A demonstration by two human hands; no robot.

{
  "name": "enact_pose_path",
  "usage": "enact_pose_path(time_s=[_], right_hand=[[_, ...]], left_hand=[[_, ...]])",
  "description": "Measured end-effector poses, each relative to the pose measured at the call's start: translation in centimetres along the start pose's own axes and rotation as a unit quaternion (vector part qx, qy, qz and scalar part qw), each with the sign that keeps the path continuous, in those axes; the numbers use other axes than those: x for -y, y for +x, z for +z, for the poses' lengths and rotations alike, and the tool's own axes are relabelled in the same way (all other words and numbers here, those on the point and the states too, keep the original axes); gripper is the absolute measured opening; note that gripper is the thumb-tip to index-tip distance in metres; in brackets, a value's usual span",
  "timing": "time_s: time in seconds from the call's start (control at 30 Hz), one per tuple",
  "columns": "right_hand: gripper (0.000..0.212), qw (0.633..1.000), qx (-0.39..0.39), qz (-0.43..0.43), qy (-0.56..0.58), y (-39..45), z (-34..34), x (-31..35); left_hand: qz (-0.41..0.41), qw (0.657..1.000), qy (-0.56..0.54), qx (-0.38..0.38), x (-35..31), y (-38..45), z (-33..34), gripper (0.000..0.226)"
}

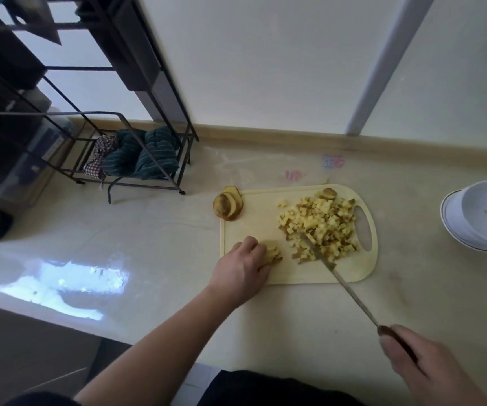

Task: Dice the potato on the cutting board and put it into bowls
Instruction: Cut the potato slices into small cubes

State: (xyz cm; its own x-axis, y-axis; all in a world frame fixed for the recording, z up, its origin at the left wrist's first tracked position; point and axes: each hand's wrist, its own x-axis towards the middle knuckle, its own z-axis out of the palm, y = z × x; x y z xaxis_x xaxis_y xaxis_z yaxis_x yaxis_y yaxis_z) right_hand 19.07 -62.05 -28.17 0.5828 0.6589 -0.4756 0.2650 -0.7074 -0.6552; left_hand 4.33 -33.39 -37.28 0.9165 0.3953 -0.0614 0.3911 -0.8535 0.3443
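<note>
My left hand [243, 266] curls over a small stack of potato strips [274, 254] at the near left of the cutting board [258, 212], holding them down. My right hand [412, 361] grips the knife [345, 285] by its dark handle; the blade tip lies against the pile of diced potato [324, 224] on the board's right half. Potato slices [228, 207] sit at the board's far left corner. Stacked white bowls [482, 215] stand well apart to the right on the counter [148, 230].

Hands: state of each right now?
Left hand: fingers curled on potato strips on cutting board.
Right hand: holding knife.
</note>
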Motion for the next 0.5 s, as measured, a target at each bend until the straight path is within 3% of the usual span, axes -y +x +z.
enact_pose_path(time_s=[0.07,0.23,0.5], right_hand=[[0.071,0.992,0.031,0.013,0.125,1.4,1.2,2.1],[0.061,0.964,0.085,0.027,0.249,3.7,2.9,5.0],[0.062,0.953,0.093,0.061,0.283,4.3,3.5,4.6]], left_hand=[[-0.026,1.000,-0.010,0.003,-0.5,0.1,0.1,0.027],[-0.015,0.999,0.026,0.030,1.2,0.2,-0.2,0.032],[0.005,0.999,0.041,0.033,3.1,0.2,-1.3,0.040]])
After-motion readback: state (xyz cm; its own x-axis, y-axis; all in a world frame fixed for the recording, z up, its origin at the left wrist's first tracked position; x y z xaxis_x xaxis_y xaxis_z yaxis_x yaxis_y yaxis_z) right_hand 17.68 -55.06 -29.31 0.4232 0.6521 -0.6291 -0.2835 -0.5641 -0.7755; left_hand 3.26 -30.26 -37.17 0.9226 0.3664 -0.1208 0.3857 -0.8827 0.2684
